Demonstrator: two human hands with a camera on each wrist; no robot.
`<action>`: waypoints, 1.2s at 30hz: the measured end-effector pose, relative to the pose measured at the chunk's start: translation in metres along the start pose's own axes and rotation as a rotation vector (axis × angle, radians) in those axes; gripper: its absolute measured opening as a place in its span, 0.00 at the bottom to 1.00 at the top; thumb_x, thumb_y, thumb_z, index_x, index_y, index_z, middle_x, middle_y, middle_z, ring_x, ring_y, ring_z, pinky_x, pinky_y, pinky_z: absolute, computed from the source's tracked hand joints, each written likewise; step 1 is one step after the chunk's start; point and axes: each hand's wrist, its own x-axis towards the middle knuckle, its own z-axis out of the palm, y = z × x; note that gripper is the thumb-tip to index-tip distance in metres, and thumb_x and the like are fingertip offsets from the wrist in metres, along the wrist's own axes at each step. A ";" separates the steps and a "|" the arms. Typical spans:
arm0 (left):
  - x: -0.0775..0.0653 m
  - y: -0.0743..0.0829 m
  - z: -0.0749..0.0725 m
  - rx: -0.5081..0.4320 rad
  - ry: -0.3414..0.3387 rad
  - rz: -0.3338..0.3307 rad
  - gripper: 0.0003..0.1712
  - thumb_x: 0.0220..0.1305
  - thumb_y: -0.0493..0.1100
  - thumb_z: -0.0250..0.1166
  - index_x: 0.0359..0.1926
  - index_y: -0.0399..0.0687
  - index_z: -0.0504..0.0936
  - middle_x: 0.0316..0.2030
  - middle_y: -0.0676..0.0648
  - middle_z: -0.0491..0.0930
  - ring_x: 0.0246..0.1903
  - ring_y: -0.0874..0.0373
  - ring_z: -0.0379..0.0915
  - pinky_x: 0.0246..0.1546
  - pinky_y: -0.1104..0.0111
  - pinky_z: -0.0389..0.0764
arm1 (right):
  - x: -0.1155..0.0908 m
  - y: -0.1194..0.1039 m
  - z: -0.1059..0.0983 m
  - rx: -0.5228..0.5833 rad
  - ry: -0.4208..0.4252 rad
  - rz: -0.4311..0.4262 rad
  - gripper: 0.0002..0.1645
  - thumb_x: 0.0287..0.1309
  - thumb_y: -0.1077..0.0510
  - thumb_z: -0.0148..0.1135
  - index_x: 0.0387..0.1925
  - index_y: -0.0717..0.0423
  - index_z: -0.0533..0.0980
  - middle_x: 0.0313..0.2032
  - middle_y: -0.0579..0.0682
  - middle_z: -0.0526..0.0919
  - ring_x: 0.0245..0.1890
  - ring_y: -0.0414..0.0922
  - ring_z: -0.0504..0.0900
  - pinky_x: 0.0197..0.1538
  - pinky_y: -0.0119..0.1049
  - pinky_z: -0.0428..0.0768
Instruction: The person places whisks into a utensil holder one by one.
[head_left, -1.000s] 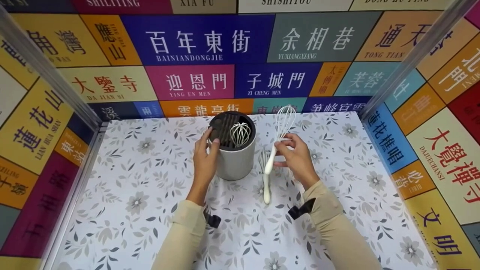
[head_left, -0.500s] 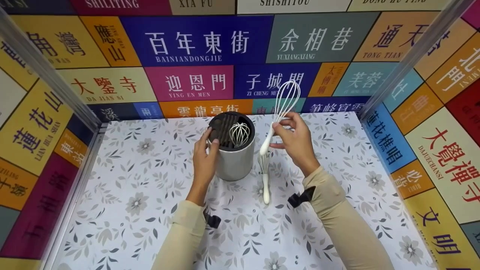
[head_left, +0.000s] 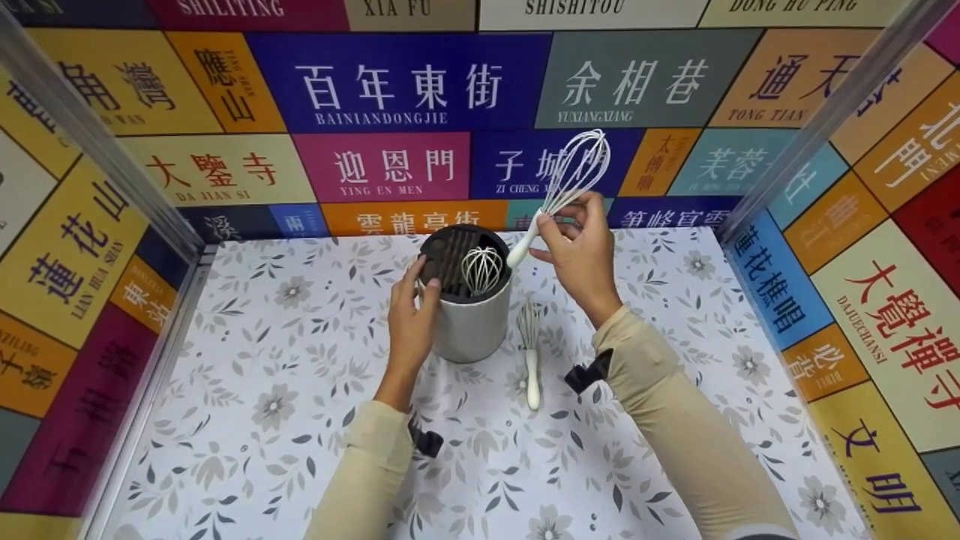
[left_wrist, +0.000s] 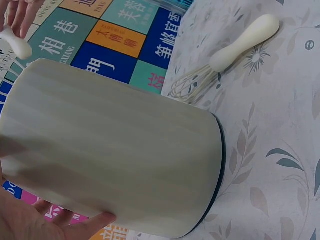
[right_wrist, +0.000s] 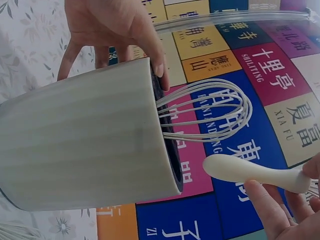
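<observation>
My left hand point(head_left: 411, 319) holds the left side of a grey-white cylindrical utensil holder point(head_left: 471, 330), fingers and thumb at its dark slotted top. Wires of a whisk point(head_left: 482, 268) stick up from the holder's right opening. Above and right of the holder, my right hand point(head_left: 581, 259) pinches another whisk point(head_left: 574, 176) near where handle and wires meet. Its wire end points up and right; its white handle slants down beside the holder's rim. In the right wrist view that handle point(right_wrist: 240, 169) is apart from the rim. A smaller whisk point(head_left: 532, 367) lies on the table right of the holder.
A white floral cloth point(head_left: 300, 450) covers the table. Walls point(head_left: 390, 82) of coloured panels with lettering enclose the back and both sides, with clear corner posts point(head_left: 817, 112) between them.
My right hand has lifted its whisk up from above the lying whisk, bringing the handle's end left to the holder's rim. The left hand and the holder stay in place.
</observation>
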 end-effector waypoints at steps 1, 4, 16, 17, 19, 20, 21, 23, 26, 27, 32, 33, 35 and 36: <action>0.000 0.000 0.000 0.001 -0.001 -0.001 0.27 0.75 0.53 0.58 0.73 0.63 0.71 0.54 0.42 0.74 0.49 0.52 0.68 0.51 0.56 0.71 | 0.001 0.001 0.002 -0.007 -0.005 -0.013 0.25 0.68 0.56 0.65 0.59 0.58 0.64 0.48 0.55 0.80 0.47 0.53 0.86 0.42 0.49 0.87; 0.000 -0.001 0.000 0.004 -0.007 -0.008 0.27 0.76 0.54 0.57 0.73 0.64 0.71 0.54 0.43 0.74 0.50 0.53 0.68 0.51 0.57 0.70 | 0.003 0.005 0.007 -0.033 -0.021 -0.037 0.26 0.67 0.57 0.65 0.59 0.60 0.64 0.47 0.57 0.82 0.46 0.53 0.87 0.43 0.50 0.87; 0.000 -0.001 0.000 -0.001 -0.008 -0.010 0.27 0.76 0.54 0.57 0.73 0.65 0.71 0.60 0.41 0.73 0.55 0.49 0.71 0.58 0.49 0.73 | -0.009 -0.005 0.025 -0.135 -0.100 -0.015 0.22 0.68 0.61 0.63 0.58 0.58 0.65 0.51 0.63 0.82 0.50 0.58 0.86 0.45 0.44 0.87; 0.001 -0.001 0.000 -0.002 -0.007 -0.009 0.27 0.76 0.54 0.57 0.73 0.65 0.71 0.60 0.41 0.73 0.55 0.49 0.71 0.59 0.48 0.73 | -0.010 -0.005 0.027 -0.135 -0.100 -0.006 0.21 0.68 0.61 0.62 0.57 0.58 0.66 0.51 0.63 0.82 0.50 0.58 0.86 0.46 0.44 0.87; 0.001 -0.001 0.000 -0.005 -0.005 -0.005 0.27 0.76 0.54 0.57 0.73 0.65 0.71 0.60 0.41 0.73 0.54 0.48 0.71 0.58 0.46 0.73 | -0.010 -0.003 0.029 -0.137 -0.100 0.010 0.20 0.68 0.61 0.63 0.56 0.58 0.66 0.50 0.61 0.83 0.50 0.57 0.86 0.46 0.45 0.87; 0.001 -0.001 0.000 -0.008 -0.005 -0.005 0.27 0.75 0.54 0.57 0.73 0.65 0.71 0.60 0.41 0.73 0.53 0.48 0.71 0.58 0.45 0.73 | -0.009 -0.001 0.030 -0.138 -0.100 0.018 0.20 0.67 0.62 0.63 0.55 0.58 0.65 0.49 0.60 0.83 0.50 0.57 0.86 0.45 0.44 0.87; 0.001 -0.001 0.000 -0.011 -0.006 -0.006 0.27 0.75 0.54 0.57 0.73 0.65 0.71 0.60 0.41 0.73 0.53 0.48 0.70 0.58 0.45 0.73 | -0.009 0.002 0.031 -0.143 -0.101 0.023 0.21 0.67 0.62 0.63 0.56 0.58 0.65 0.50 0.60 0.83 0.50 0.57 0.86 0.45 0.43 0.87; 0.001 -0.001 0.000 -0.015 -0.006 -0.010 0.27 0.75 0.54 0.58 0.73 0.65 0.71 0.60 0.41 0.73 0.53 0.49 0.70 0.57 0.44 0.73 | -0.007 0.010 0.031 -0.141 -0.104 0.027 0.22 0.67 0.62 0.64 0.56 0.59 0.65 0.49 0.60 0.83 0.50 0.59 0.86 0.44 0.43 0.87; 0.000 -0.002 0.000 -0.022 -0.008 -0.014 0.28 0.75 0.54 0.58 0.73 0.65 0.71 0.60 0.41 0.73 0.53 0.49 0.70 0.58 0.44 0.72 | -0.004 0.022 0.030 -0.145 -0.118 0.028 0.24 0.67 0.59 0.65 0.56 0.58 0.64 0.49 0.59 0.83 0.49 0.58 0.87 0.43 0.42 0.88; 0.001 -0.002 0.000 -0.023 -0.007 -0.014 0.28 0.75 0.54 0.58 0.73 0.65 0.71 0.61 0.41 0.73 0.54 0.49 0.70 0.59 0.44 0.72 | -0.004 0.025 0.030 -0.146 -0.124 0.030 0.24 0.67 0.58 0.66 0.56 0.56 0.64 0.49 0.58 0.83 0.49 0.56 0.87 0.43 0.42 0.88; 0.001 -0.001 0.000 -0.018 -0.008 -0.014 0.28 0.75 0.54 0.58 0.73 0.65 0.71 0.63 0.41 0.72 0.57 0.49 0.71 0.61 0.47 0.72 | -0.004 0.033 0.030 -0.156 -0.147 0.050 0.26 0.66 0.53 0.67 0.58 0.52 0.64 0.49 0.58 0.85 0.46 0.50 0.88 0.41 0.41 0.88; 0.001 -0.001 0.000 -0.015 -0.009 -0.015 0.28 0.76 0.54 0.58 0.73 0.65 0.71 0.63 0.41 0.72 0.57 0.49 0.71 0.61 0.48 0.72 | -0.004 0.033 0.031 -0.156 -0.149 0.052 0.27 0.66 0.53 0.67 0.59 0.52 0.65 0.49 0.59 0.85 0.46 0.49 0.88 0.40 0.41 0.88; 0.001 -0.001 -0.001 -0.013 -0.011 -0.018 0.27 0.76 0.54 0.57 0.73 0.65 0.71 0.62 0.41 0.72 0.56 0.49 0.71 0.60 0.47 0.72 | -0.004 0.035 0.031 -0.157 -0.153 0.056 0.26 0.66 0.54 0.67 0.59 0.52 0.65 0.50 0.59 0.86 0.45 0.49 0.88 0.40 0.41 0.88; 0.001 0.000 -0.001 -0.012 -0.011 -0.019 0.27 0.76 0.54 0.57 0.73 0.65 0.71 0.62 0.41 0.72 0.55 0.49 0.71 0.60 0.47 0.72 | -0.004 0.035 0.031 -0.156 -0.152 0.055 0.26 0.66 0.54 0.67 0.59 0.52 0.66 0.51 0.60 0.86 0.45 0.49 0.88 0.40 0.42 0.88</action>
